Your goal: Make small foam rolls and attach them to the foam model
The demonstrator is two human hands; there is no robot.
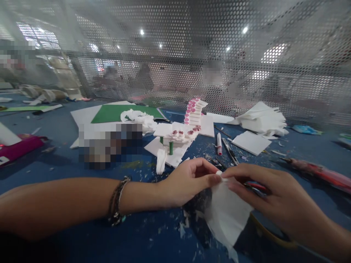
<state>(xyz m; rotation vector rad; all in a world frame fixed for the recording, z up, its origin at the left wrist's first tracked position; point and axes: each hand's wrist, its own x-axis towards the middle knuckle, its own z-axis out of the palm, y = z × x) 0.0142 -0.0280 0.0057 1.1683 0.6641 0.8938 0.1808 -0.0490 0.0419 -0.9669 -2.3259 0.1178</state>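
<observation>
My left hand and my right hand meet low in the middle of the view, both pinching the top edge of a thin white sheet that hangs down between them over the blue table. The fingers of both hands are pressed together on that edge. A dark beaded bracelet is on my left wrist. Just behind the hands stands a white foam model with green posts and a staircase with pink dots.
A white marker, a craft knife, a stack of white foam pieces, a green sheet and a pink object lie around. White scraps litter the table. A perforated screen closes the back; blurred people sit beyond it.
</observation>
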